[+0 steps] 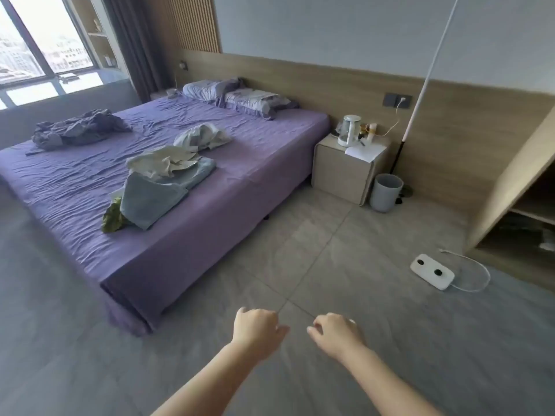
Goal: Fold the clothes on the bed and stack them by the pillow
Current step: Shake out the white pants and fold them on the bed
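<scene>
Because every garment on the bed (186, 235) is loose cloth, each should handle as light, soft and floppy; none will keep a shape when lifted, so the sound hold is a pinch at 2 corners, or along a hem or shoulder line, letting the rest hang before laying it flat. The pale blue garment (153, 196) looks the thickest and should drape more heavily than the cream garment (163, 163) crumpled on top of it. A green garment (112, 219) pokes out from under the blue one's near edge, so it cannot be taken cleanly until the blue piece is lifted off.

Both hands are held out over the floor and hold nothing. The left hand (255, 328) has its fingers loosely curled with the thumb pointing toward the other hand; the right hand (338, 331) is likewise relaxed and curled. They are near each other but not touching.

All clothes lie well ahead of the fingertips and to their left, none within reach. The blue, cream and green pile is closest, near the bed's nearer edge. A white garment (202, 136) lies just beyond it, and a crumpled grey-purple garment (79, 127) sits farthest left. The 2 pillows (240, 96) are beyond everything, at the headboard, with no stack beside them yet.
</scene>
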Tool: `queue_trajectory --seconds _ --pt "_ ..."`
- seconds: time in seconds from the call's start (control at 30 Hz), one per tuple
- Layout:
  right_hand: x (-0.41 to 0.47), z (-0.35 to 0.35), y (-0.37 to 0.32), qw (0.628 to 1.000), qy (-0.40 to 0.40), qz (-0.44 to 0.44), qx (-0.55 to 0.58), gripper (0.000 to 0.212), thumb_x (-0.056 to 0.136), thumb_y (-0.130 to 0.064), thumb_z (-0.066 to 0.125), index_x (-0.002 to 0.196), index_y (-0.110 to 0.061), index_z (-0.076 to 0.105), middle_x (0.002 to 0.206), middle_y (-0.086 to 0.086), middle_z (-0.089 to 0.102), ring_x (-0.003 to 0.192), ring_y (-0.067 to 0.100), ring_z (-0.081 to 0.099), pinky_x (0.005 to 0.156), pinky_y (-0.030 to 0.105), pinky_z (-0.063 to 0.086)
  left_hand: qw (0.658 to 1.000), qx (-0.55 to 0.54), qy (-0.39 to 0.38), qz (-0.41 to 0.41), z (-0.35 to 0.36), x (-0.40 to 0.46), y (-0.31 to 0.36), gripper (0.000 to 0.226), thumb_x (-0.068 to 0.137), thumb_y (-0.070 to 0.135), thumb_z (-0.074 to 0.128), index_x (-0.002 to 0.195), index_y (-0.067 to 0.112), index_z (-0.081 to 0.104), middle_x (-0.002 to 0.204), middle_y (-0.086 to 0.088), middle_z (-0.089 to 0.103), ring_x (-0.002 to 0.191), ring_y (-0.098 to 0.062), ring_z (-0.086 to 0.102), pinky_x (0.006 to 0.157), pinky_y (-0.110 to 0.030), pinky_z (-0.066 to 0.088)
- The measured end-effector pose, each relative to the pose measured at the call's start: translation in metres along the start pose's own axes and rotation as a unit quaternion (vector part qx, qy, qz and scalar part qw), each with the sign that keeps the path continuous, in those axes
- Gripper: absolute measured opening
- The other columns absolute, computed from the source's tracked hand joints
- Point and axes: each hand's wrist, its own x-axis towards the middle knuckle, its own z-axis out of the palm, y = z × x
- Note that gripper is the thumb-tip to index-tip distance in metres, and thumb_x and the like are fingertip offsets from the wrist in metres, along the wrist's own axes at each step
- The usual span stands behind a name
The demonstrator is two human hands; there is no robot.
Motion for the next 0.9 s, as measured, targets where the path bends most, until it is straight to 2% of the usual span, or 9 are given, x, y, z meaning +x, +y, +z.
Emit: queue_trajectory --seconds 0.1,0.23,0.43,0.9 --pt "0.022 -0.005 0.021 1.0 -0.016 -0.013 -0.004 0.038 0.092 -0.048 0.041 0.111 -0.023 0.062 0.118 0.003 0.062 0.112 0.023 0.056 0.092 0.029 0.04 1.0 -0.004 -0.002 -0.016 0.003 0.02 0.013 0.042 0.09 0.051 0.037 0.088 0.017 0.063 0.096 -0.004 0.07 0.095 -0.025 0.062 0.098 -0.034 0.033" --pt "0.049 -0.007 0.034 0.999 -0.032 -0.03 -0.012 0.037 0.092 -0.047 0.042 0.112 -0.024 0.061 0.12 0.002 0.061 0.114 0.023 0.055 0.092 0.029 0.04 0.999 -0.01 -0.009 -0.03 0.006 0.039 0.026 0.044 0.091 0.053 0.037 0.089 0.017 0.063 0.096 -0.004 0.07 0.096 -0.026 0.062 0.092 -0.033 0.036" --pt "0.082 -0.014 0.038 0.999 -0.035 -0.034 0.007 0.035 0.089 -0.046 0.044 0.111 -0.025 0.061 0.119 -0.001 0.063 0.113 0.02 0.056 0.09 0.027 0.041 0.998 -0.026 -0.029 -0.045 -0.001 0.074 0.028 0.047 0.091 0.056 0.038 0.104 0.019 0.064 0.106 -0.001 0.069 0.103 -0.024 0.061 0.094 -0.034 0.035" --pt "0.199 -0.062 0.019 0.998 -0.017 0.055 0.028 0.032 0.088 -0.044 0.046 0.109 -0.026 0.062 0.119 -0.004 0.063 0.112 0.019 0.057 0.089 0.026 0.041 0.998 -0.029 -0.051 0.003 -0.042 0.209 -0.023 0.043 0.09 0.05 0.037 0.09 0.015 0.063 0.102 -0.006 0.068 0.098 -0.028 0.06 0.088 -0.036 0.035"
